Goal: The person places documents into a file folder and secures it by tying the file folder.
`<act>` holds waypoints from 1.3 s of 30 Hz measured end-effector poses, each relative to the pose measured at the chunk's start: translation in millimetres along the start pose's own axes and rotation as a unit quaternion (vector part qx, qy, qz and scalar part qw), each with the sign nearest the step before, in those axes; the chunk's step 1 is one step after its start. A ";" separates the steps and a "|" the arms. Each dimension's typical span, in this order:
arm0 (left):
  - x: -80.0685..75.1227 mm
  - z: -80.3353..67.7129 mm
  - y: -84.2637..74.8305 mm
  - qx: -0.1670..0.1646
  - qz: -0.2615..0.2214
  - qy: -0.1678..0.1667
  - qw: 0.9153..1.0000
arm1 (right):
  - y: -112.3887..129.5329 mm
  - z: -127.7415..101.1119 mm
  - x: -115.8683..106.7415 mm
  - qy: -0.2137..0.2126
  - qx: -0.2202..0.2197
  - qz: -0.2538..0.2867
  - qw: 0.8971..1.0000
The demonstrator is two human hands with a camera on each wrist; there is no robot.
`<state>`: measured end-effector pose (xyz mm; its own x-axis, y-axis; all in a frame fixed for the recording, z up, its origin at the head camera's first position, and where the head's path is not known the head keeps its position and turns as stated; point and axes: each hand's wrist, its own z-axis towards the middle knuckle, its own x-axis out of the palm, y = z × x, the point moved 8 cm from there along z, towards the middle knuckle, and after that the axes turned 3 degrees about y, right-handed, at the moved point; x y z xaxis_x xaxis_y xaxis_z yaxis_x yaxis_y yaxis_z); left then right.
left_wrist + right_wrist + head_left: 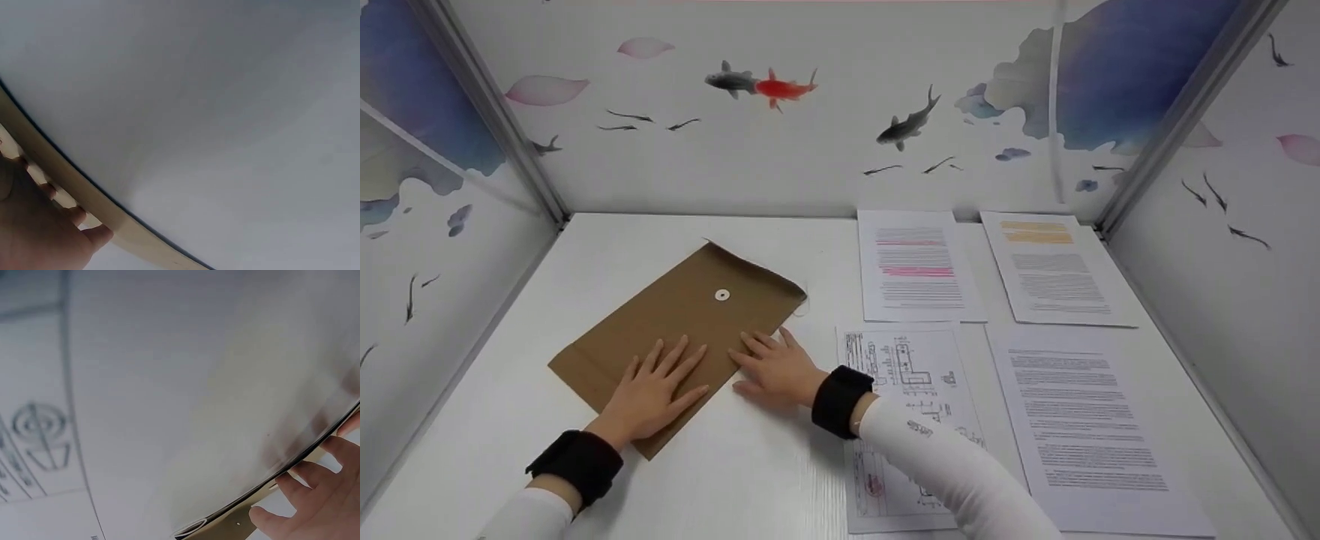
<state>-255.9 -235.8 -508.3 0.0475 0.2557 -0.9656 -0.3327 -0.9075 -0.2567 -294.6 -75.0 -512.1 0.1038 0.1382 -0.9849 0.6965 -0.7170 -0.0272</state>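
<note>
A brown kraft envelope (660,315) lies slanted on the white table, its round white button (722,295) facing up and its far-right end slightly raised. My left hand (649,394) rests flat on the envelope's lower part, fingers spread. At the envelope's right edge, my right hand (776,367) touches the brown paper with its fingertips, the fingers extended and the thumb over the table. In the left wrist view the left hand (48,225) shows at the lower left against the envelope. The right wrist view has the right hand (320,489) along the envelope's edge (230,526).
To the right lie several paper stacks: one with pink highlighting (915,262), one with orange highlighting (1050,270), a technical drawing (904,360) partly under my right sleeve, and a text page (1087,427). Printed wall panels (825,165) enclose the table's back and sides.
</note>
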 end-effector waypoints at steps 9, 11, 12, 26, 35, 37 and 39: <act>2.2 2.3 3.9 -0.057 0.002 0.054 0.997 | 5.6 -4.1 3.8 0.011 0.002 0.002 1.000; 2.1 2.5 4.4 -0.064 0.000 0.059 0.996 | 7.3 -4.6 5.1 0.012 0.001 0.000 1.000; 2.2 2.8 5.1 -0.067 -0.001 0.061 0.996 | 8.0 -4.8 5.6 0.011 0.000 -0.001 1.000; 6.8 11.5 18.6 -0.073 -0.011 0.058 0.996 | 15.1 -13.5 2.2 0.013 -0.019 0.023 0.999; 2.8 16.3 16.7 -0.079 -0.021 0.071 0.994 | 16.8 -17.2 0.5 0.029 -0.024 0.042 0.998; 2.1 17.6 18.8 -0.083 -0.026 0.073 0.994 | 17.2 -16.7 0.3 0.027 -0.026 0.046 0.998; 1.2 19.0 20.5 -0.086 -0.030 0.072 0.993 | 18.1 -16.9 0.0 0.026 -0.029 0.053 0.998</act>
<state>-280.6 -247.7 -513.9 0.2013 0.2717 -0.9411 -0.1593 -0.9389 -0.3051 -270.0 -76.4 -509.7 0.2142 0.1006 -0.9716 0.7197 -0.6888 0.0873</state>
